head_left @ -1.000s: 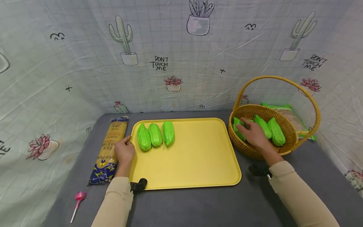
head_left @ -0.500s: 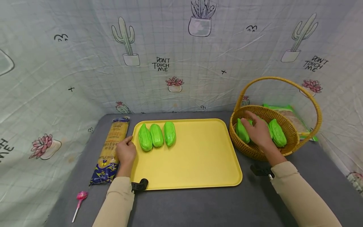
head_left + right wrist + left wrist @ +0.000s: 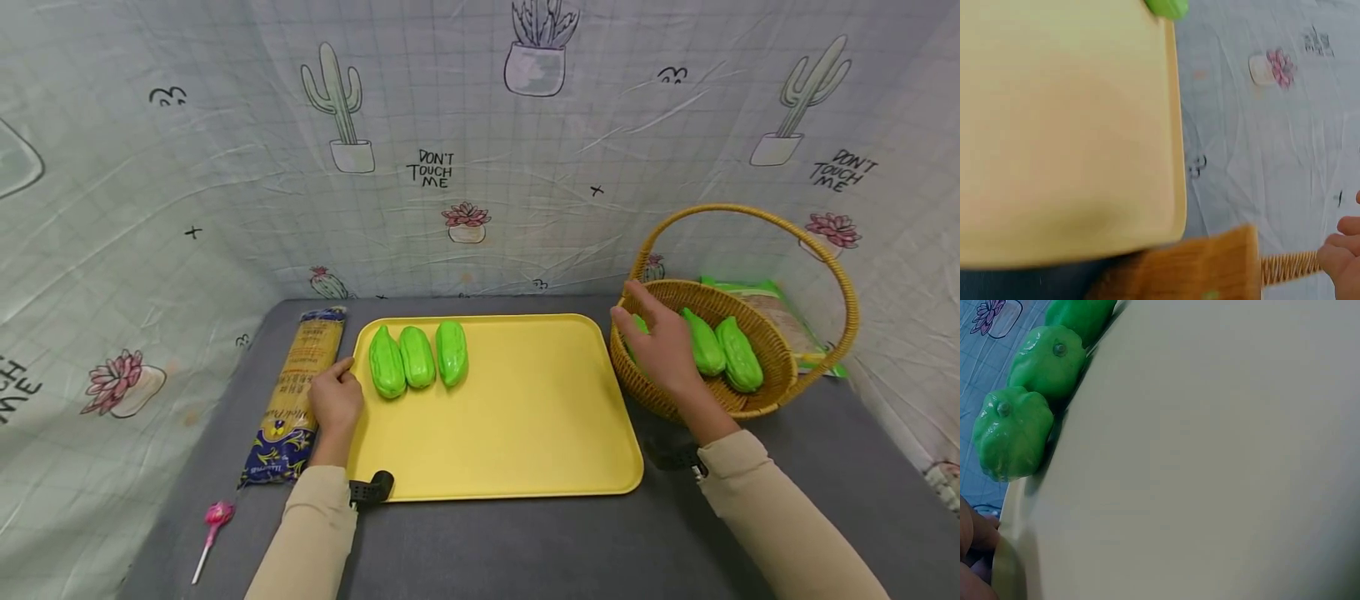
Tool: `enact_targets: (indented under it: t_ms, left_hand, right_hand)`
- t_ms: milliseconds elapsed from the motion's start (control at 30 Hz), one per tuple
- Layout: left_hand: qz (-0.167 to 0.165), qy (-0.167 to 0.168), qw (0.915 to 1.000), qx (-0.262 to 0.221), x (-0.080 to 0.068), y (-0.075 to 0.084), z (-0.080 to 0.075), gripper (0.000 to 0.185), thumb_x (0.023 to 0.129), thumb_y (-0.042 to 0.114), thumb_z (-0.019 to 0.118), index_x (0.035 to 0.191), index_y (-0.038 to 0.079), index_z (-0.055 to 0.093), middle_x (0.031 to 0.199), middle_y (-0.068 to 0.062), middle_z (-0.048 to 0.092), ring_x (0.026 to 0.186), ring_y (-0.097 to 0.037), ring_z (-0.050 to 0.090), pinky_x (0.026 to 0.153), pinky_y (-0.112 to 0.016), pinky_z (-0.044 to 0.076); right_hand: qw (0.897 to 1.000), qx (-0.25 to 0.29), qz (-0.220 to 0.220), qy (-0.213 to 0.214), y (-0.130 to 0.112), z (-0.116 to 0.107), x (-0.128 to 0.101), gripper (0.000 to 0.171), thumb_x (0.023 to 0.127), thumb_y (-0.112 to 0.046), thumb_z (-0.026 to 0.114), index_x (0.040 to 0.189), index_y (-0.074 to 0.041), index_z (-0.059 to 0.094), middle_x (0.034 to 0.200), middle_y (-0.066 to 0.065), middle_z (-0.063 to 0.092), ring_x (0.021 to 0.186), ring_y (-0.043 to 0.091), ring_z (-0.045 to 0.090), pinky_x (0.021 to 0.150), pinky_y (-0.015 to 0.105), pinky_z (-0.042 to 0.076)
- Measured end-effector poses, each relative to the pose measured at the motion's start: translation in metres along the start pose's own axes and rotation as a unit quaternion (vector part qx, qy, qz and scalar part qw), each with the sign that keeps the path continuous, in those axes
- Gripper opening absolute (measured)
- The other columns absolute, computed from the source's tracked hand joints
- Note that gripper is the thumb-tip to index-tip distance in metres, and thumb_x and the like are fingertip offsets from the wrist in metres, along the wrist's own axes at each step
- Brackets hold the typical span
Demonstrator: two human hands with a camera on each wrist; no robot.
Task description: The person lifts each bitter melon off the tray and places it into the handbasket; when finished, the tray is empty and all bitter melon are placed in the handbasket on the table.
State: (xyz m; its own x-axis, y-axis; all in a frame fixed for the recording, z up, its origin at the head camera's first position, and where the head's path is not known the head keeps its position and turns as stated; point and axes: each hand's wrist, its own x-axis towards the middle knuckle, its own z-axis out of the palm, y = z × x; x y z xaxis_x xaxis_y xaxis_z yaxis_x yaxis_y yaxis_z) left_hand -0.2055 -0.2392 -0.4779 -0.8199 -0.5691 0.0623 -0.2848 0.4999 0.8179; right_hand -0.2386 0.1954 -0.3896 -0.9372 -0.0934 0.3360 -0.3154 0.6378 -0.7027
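Observation:
My left hand grips the left rim of a yellow tray, its fingers partly hidden in the left wrist view. Three glossy green, ridged, pepper-like vegetables lie side by side at the tray's upper left. Over the left side of a wicker basket hovers my right hand, fingers spread and nothing visible in them. Two green pepper-like vegetables show plainly in the basket; another is mostly hidden behind that hand. In the right wrist view only some fingertips appear, near the basket handle.
Left of the tray lies a pack of spaghetti, with a pink lollipop nearer the front. A green-edged packet sits behind the basket, whose tall handle arches above it. A printed cloth hangs behind the grey table.
My right hand has lifted from among the vegetables in the basket and shifted left toward its near-tray rim. The left hand stays at the tray's edge, and the tray's three vegetables have not moved.

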Motion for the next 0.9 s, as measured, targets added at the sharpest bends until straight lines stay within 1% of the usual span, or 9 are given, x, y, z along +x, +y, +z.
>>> enact_targets:
  t_ms: [133, 200, 300, 367, 500, 667, 733, 833, 900]
  left_hand:
    - [0.001, 0.001, 1.0000, 0.000, 0.000, 0.000, 0.001, 0.040, 0.104, 0.004, 0.040, 0.135, 0.000, 0.065, 0.138, -0.026, 0.063, 0.128, -0.046, 0.057, 0.100, -0.053, 0.051]
    - [0.001, 0.002, 1.0000, -0.001, 0.000, 0.000, 0.001, 0.040, 0.104, 0.004, 0.040, 0.135, 0.000, 0.065, 0.138, -0.026, 0.063, 0.127, -0.046, 0.058, 0.098, -0.052, 0.052]
    - [0.002, 0.005, 1.0000, 0.000, 0.001, -0.001, 0.001, 0.040, 0.104, 0.004, 0.041, 0.134, 0.000, 0.066, 0.137, -0.025, 0.063, 0.127, -0.046, 0.058, 0.098, -0.052, 0.052]
    - [0.003, 0.006, 1.0000, 0.001, 0.001, -0.002, 0.002, 0.040, 0.103, 0.004, 0.041, 0.134, 0.000, 0.066, 0.137, -0.025, 0.064, 0.127, -0.046, 0.058, 0.098, -0.052, 0.052]
    - [0.002, 0.008, 1.0000, 0.002, 0.001, -0.003, 0.002, 0.040, 0.103, 0.004, 0.041, 0.134, 0.000, 0.066, 0.137, -0.025, 0.064, 0.127, -0.045, 0.058, 0.098, -0.051, 0.052]
    - [0.001, 0.009, 1.0000, 0.001, 0.002, -0.003, 0.002, 0.040, 0.104, 0.006, 0.040, 0.134, 0.001, 0.067, 0.137, -0.024, 0.064, 0.127, -0.045, 0.058, 0.096, -0.049, 0.052]
    - [0.004, 0.010, 0.9999, -0.001, 0.003, -0.004, 0.002, 0.040, 0.104, 0.006, 0.040, 0.133, 0.001, 0.067, 0.137, -0.024, 0.064, 0.127, -0.045, 0.058, 0.098, -0.050, 0.052]
    - [0.007, 0.012, 0.9999, -0.001, 0.004, -0.004, 0.003, 0.040, 0.104, 0.006, 0.041, 0.133, 0.001, 0.067, 0.136, -0.024, 0.065, 0.127, -0.045, 0.058, 0.101, -0.052, 0.051]
    - [0.008, 0.011, 0.9999, -0.001, 0.004, -0.005, 0.003, 0.040, 0.104, 0.006, 0.041, 0.133, 0.001, 0.067, 0.136, -0.023, 0.065, 0.127, -0.044, 0.059, 0.100, -0.052, 0.052]
  right_hand:
    - [0.999, 0.021, -0.006, -0.042, -0.008, 0.014, 0.001, 0.061, 0.107, -0.032, 0.053, 0.160, -0.008, 0.035, 0.166, 0.018, 0.031, 0.150, 0.043, 0.035, 0.117, 0.062, 0.036]
    - [0.997, 0.038, -0.006, -0.069, -0.013, 0.023, 0.001, 0.062, 0.107, -0.034, 0.053, 0.161, -0.010, 0.033, 0.168, 0.017, 0.028, 0.154, 0.040, 0.030, 0.120, 0.060, 0.034]
    - [0.993, 0.059, -0.004, -0.103, -0.021, 0.038, 0.000, 0.064, 0.106, -0.035, 0.054, 0.161, -0.011, 0.031, 0.169, 0.015, 0.025, 0.156, 0.036, 0.027, 0.123, 0.055, 0.032]
    - [0.990, 0.068, -0.005, -0.122, -0.027, 0.047, 0.000, 0.065, 0.106, -0.034, 0.055, 0.161, -0.010, 0.031, 0.170, 0.015, 0.024, 0.156, 0.036, 0.026, 0.123, 0.054, 0.032]
    - [0.985, 0.081, -0.008, -0.150, -0.038, 0.068, 0.001, 0.067, 0.105, -0.034, 0.056, 0.161, -0.008, 0.030, 0.170, 0.017, 0.023, 0.154, 0.040, 0.030, 0.122, 0.053, 0.034]
    - [0.979, 0.102, 0.009, -0.178, -0.047, 0.093, 0.006, 0.068, 0.104, -0.036, 0.057, 0.161, -0.009, 0.030, 0.170, 0.017, 0.024, 0.152, 0.042, 0.032, 0.120, 0.054, 0.037]
    - [0.976, 0.110, 0.019, -0.188, -0.050, 0.102, 0.007, 0.069, 0.104, -0.036, 0.058, 0.161, -0.010, 0.031, 0.169, 0.016, 0.025, 0.152, 0.042, 0.033, 0.120, 0.054, 0.037]
    - [0.972, 0.118, 0.021, -0.203, -0.054, 0.115, 0.010, 0.070, 0.103, -0.036, 0.060, 0.161, -0.010, 0.030, 0.169, 0.014, 0.027, 0.152, 0.043, 0.033, 0.119, 0.055, 0.037]
    - [0.970, 0.117, 0.026, -0.213, -0.056, 0.122, 0.011, 0.071, 0.103, -0.037, 0.060, 0.162, -0.011, 0.030, 0.169, 0.013, 0.029, 0.152, 0.042, 0.034, 0.120, 0.055, 0.037]
